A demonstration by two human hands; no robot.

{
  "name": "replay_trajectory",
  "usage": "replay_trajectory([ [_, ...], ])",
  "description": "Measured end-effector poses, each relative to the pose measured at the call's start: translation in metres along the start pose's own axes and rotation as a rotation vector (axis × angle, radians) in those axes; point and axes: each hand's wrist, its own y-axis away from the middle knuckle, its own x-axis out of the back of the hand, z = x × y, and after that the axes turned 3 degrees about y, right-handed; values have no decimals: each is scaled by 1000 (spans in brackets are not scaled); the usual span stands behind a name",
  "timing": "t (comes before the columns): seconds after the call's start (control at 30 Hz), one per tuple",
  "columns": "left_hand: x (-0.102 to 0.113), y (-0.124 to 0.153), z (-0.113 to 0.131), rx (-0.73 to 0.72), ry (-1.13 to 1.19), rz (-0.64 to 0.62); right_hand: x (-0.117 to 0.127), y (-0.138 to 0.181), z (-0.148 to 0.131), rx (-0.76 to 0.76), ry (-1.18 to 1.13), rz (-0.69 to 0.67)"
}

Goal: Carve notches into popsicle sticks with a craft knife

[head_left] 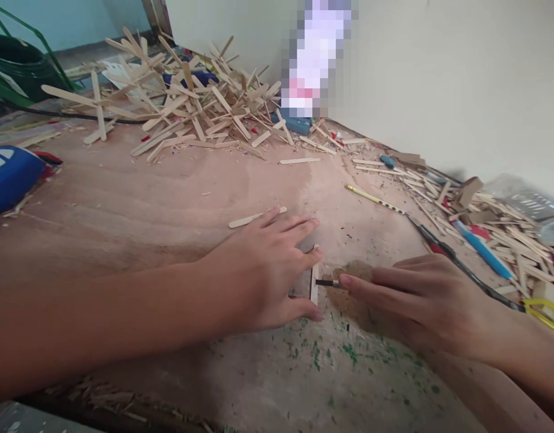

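A narrow craft stick [315,282] lies on the wooden tabletop, pointing away from me. My left hand [272,258] holds it down, thumb at its near end and a finger at its far end, the other fingers spread forward. In my right hand [421,300] is a craft knife [327,282], its dark blade reaching the stick's right side; the forefinger stretches along the tool, and most of the handle is hidden. Just beyond my left fingertips lies another craft stick [245,221], partly covered by the hand.
Craft sticks [213,108] are heaped at the back left. Along the right lie a pencil [376,199], a blue pen-like tool [482,248], yellow-handled scissors [545,314] and more sticks. A blurred upright screen [317,54] leans at the wall. A blue object [12,177] sits left.
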Motion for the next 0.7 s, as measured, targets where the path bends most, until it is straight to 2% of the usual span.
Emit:
replay_trajectory([
  [0.33, 9, -5, 1, 24, -6, -97, 2, -1, -5, 53, 113, 19],
  [0.6, 8, -5, 2, 32, -10, -87, 7, -6, -5, 110, 213, -15],
  [0.7, 9, -8, 2, 46, -9, -119, 14, -12, -6, 153, 276, -22],
])
